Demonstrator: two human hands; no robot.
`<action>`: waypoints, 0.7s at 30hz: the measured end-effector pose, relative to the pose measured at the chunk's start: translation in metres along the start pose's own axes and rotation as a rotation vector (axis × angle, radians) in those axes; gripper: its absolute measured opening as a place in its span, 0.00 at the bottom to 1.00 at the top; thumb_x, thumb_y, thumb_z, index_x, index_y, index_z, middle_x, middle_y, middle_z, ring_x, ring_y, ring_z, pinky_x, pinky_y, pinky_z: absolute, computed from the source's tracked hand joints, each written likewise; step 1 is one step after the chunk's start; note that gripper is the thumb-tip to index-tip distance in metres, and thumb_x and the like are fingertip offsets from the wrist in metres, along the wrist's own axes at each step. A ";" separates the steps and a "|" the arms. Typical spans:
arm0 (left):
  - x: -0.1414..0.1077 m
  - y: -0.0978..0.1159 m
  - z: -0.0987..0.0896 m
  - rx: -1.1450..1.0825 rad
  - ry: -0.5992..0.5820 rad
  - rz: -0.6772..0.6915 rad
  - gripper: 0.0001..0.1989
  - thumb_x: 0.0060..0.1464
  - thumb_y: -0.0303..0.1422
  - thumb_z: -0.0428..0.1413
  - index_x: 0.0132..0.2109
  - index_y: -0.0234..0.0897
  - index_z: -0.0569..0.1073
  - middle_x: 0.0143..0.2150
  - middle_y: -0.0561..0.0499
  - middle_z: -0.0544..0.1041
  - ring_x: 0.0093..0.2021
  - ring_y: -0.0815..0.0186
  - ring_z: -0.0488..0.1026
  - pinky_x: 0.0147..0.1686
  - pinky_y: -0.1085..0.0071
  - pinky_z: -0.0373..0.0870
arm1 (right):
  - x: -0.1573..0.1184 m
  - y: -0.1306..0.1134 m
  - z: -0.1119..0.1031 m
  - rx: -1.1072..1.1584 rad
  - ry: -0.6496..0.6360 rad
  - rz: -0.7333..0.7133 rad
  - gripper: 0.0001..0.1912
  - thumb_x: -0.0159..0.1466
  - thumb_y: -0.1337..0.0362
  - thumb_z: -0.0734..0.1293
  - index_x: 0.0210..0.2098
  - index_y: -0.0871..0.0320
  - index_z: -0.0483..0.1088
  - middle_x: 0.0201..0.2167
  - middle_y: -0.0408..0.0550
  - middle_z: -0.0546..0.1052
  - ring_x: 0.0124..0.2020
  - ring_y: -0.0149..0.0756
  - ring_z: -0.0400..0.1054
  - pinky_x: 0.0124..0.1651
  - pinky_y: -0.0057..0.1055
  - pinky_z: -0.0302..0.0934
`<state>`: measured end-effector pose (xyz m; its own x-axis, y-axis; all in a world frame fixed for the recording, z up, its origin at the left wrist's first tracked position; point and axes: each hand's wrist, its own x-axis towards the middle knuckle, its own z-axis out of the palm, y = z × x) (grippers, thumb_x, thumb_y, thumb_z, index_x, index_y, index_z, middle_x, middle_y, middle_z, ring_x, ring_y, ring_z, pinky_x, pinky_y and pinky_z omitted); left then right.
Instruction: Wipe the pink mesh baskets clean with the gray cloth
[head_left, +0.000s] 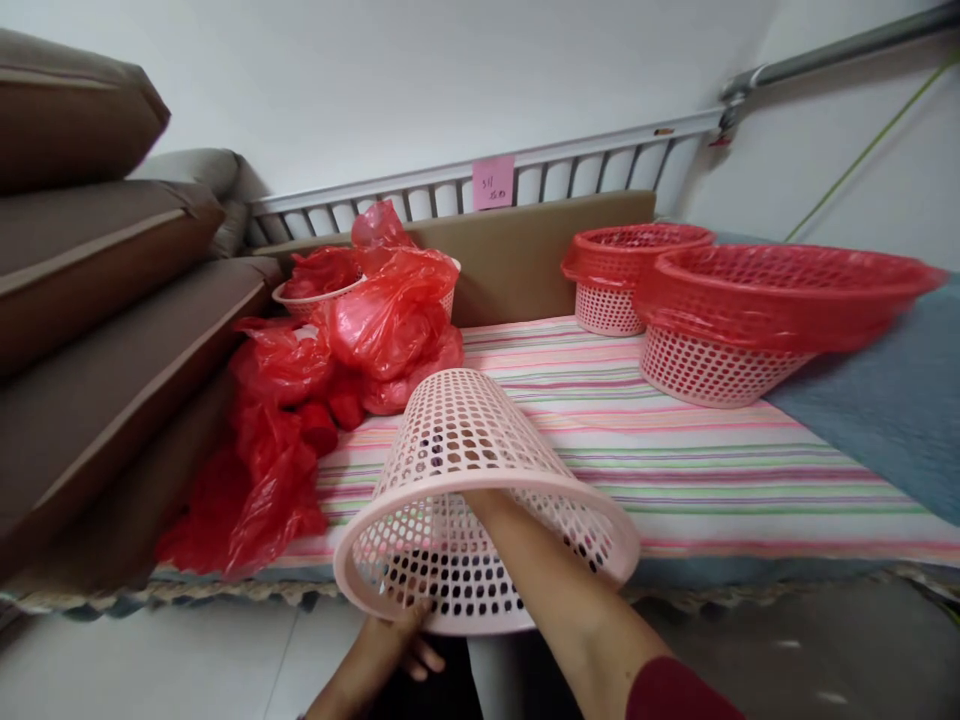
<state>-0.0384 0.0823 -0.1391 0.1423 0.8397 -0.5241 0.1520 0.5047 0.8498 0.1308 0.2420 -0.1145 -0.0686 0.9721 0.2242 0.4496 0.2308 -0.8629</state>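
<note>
A pale pink perforated plastic basket [487, 485] lies tilted at the front of the bed, its wide mouth towards me. My left hand [405, 635] grips the lower left of its rim, with the thumb over the edge and the fingers underneath. Through the mouth reaches my right arm, so that my right hand [486, 503] is inside the basket. Its fingers are hidden behind the basket wall, and I cannot see whether they hold anything. Crumpled red plastic bags [382, 320] lie in a heap to the left, beyond the basket.
Two pink baskets, one farther back [611, 308] and one nearer [709, 370], stand at right with red bags lining them. Another light basket [319, 298] is behind the bag heap. Stacked grey-brown cushions [135, 350] rise at left. A striped sheet [600, 430] covers the bed.
</note>
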 end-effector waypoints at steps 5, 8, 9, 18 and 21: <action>0.004 -0.003 -0.001 -0.008 0.009 0.006 0.35 0.46 0.53 0.56 0.52 0.31 0.61 0.49 0.30 0.75 0.22 0.64 0.78 0.13 0.78 0.68 | -0.023 -0.018 0.007 -0.184 -0.023 -0.090 0.22 0.59 0.60 0.62 0.54 0.52 0.63 0.56 0.49 0.66 0.58 0.45 0.55 0.58 0.43 0.50; 0.004 -0.004 -0.001 -0.010 0.001 0.030 0.36 0.42 0.56 0.57 0.50 0.32 0.63 0.47 0.33 0.77 0.21 0.65 0.78 0.13 0.77 0.68 | -0.069 -0.020 0.011 -0.358 -0.132 -0.175 0.21 0.53 0.69 0.63 0.48 0.54 0.67 0.48 0.50 0.70 0.52 0.44 0.60 0.53 0.39 0.54; 0.003 -0.004 -0.001 -0.009 -0.001 0.041 0.37 0.41 0.57 0.57 0.50 0.32 0.63 0.45 0.35 0.78 0.21 0.64 0.78 0.13 0.77 0.68 | -0.086 -0.019 0.011 -0.381 -0.174 -0.192 0.20 0.53 0.70 0.63 0.45 0.54 0.68 0.46 0.50 0.70 0.49 0.43 0.61 0.51 0.37 0.56; -0.004 -0.008 -0.007 -0.064 0.059 0.074 0.45 0.39 0.59 0.57 0.57 0.32 0.61 0.29 0.43 0.82 0.23 0.61 0.78 0.17 0.76 0.69 | -0.167 -0.017 -0.004 -0.352 -0.276 -0.214 0.13 0.54 0.64 0.65 0.40 0.53 0.69 0.44 0.48 0.68 0.47 0.40 0.60 0.47 0.31 0.54; -0.009 -0.002 -0.007 -0.058 0.162 0.065 0.45 0.41 0.57 0.57 0.59 0.32 0.58 0.24 0.45 0.81 0.21 0.58 0.78 0.17 0.72 0.71 | -0.155 -0.021 -0.010 -0.374 -0.278 -0.212 0.15 0.53 0.66 0.65 0.41 0.52 0.69 0.44 0.47 0.68 0.47 0.41 0.60 0.47 0.32 0.53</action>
<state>-0.0472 0.0751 -0.1353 -0.0106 0.8898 -0.4563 0.0906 0.4553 0.8857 0.1412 0.0856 -0.1268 -0.4042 0.8916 0.2039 0.6847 0.4428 -0.5789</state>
